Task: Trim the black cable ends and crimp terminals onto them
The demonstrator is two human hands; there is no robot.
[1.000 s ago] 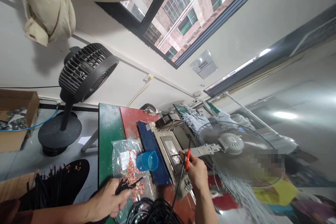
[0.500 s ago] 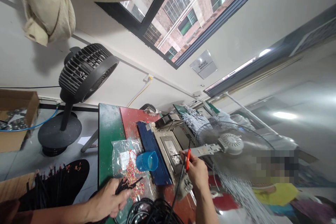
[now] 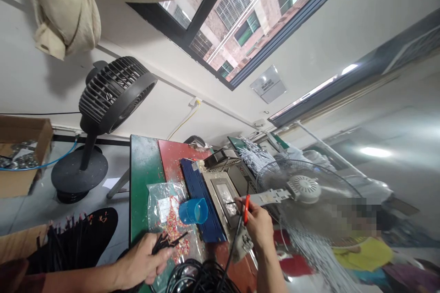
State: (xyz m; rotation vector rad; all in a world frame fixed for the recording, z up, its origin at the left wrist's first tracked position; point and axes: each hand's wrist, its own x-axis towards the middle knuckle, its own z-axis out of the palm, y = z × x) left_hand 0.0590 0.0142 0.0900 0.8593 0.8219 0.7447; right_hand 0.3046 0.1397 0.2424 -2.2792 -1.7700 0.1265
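Observation:
My left hand point(image 3: 146, 258) is closed around a bunch of black cables point(image 3: 163, 241) with bare copper-coloured ends, over the front of the table. My right hand point(image 3: 260, 226) pinches a black cable point(image 3: 233, 242) and a red-handled tool point(image 3: 246, 209) whose kind I cannot make out. A dark tip points left from its fingers over the solder pot point(image 3: 222, 192), which has a silvery surface. Between my hands stand a blue plastic cup point(image 3: 193, 211) and a clear bag point(image 3: 156, 192) strewn with small red and yellow scraps. A coil of black cable point(image 3: 199, 279) lies nearest me.
A wire-cage fan point(image 3: 305, 190) stands close to the right of my right hand. Left of the green table point(image 3: 139, 183) are a dark floor fan point(image 3: 117, 94) and more black cables point(image 3: 65, 242) with stripped ends. Bundles of grey wires point(image 3: 254, 158) lie behind the pot.
The whole view has shifted very slightly to the right. Both hands keep their places and their hold.

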